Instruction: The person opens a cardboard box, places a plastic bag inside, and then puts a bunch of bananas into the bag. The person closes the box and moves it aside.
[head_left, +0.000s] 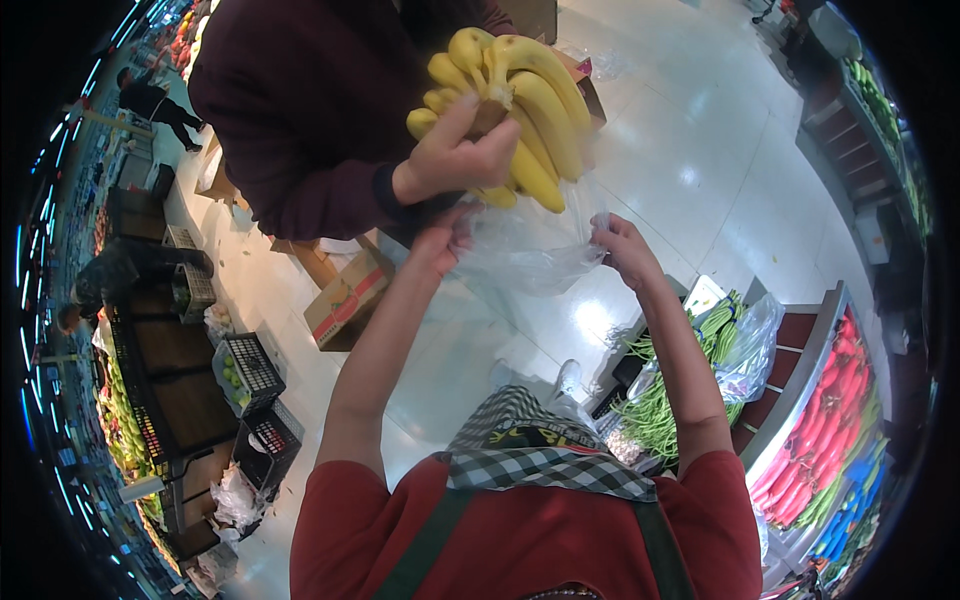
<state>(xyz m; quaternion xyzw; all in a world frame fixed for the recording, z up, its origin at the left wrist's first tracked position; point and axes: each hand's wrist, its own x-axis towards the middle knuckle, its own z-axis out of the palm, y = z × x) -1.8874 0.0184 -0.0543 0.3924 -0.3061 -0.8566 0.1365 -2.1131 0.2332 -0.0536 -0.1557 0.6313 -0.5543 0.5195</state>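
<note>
A clear plastic bag (525, 251) is stretched between my two hands. My left hand (450, 238) grips its left side and my right hand (619, 244) grips its right side. Just above the bag's mouth hangs a large bunch of yellow bananas (544, 112). Another person's hand (469, 154), in a dark sleeve, holds the bunch by its stem. The lowest banana tips overlap the upper part of the bag; whether they are inside it I cannot tell.
A cardboard banana box (349, 304) stands on the tiled floor at left. Black plastic crates (255, 367) sit beside the left produce stand. Bundled green long beans (656, 416) and a stand of red-wrapped vegetables (817, 427) are at right. Two more people are farther off at left.
</note>
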